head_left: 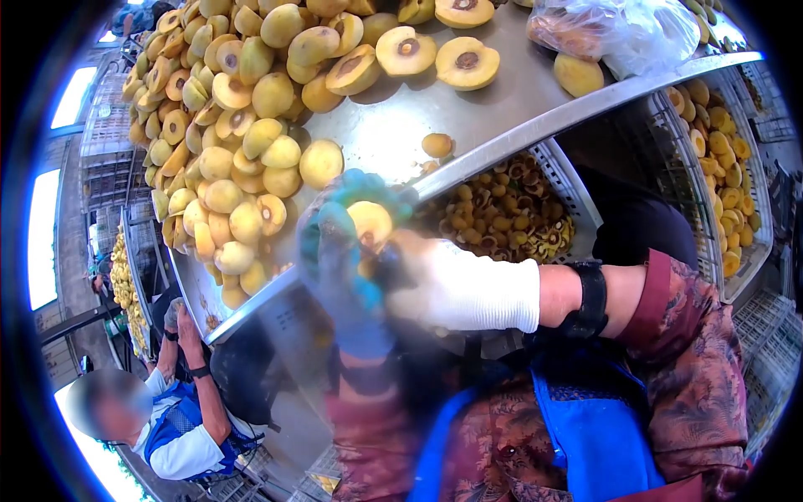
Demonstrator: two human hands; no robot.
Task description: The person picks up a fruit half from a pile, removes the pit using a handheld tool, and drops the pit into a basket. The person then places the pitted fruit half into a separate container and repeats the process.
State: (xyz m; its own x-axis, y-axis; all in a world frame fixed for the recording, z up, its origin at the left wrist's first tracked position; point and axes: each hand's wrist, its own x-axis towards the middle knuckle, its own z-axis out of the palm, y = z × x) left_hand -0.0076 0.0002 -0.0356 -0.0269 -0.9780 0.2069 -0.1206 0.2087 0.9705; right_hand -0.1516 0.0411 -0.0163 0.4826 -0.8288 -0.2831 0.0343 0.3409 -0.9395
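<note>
My left hand (343,243), in a teal and grey glove blurred by motion, is wrapped round a halved yellow fruit (370,223) whose cut face points up. Against the fruit's right side is my right hand (427,280), in a white knitted glove. Its fingers are closed and smeared, and what they hold is hidden. Both hands are at the near edge of the metal table (519,134). Beyond them lies a large heap of halved yellow fruit (226,167), several with brown centres showing.
Below the table edge, a crate (573,188) holds small fruit pieces and scraps. Another crate (757,243) of yellow halves stands at the right. A plastic bag (623,33) lies on the table. A co-worker (180,410) in a blue vest sits at the lower left.
</note>
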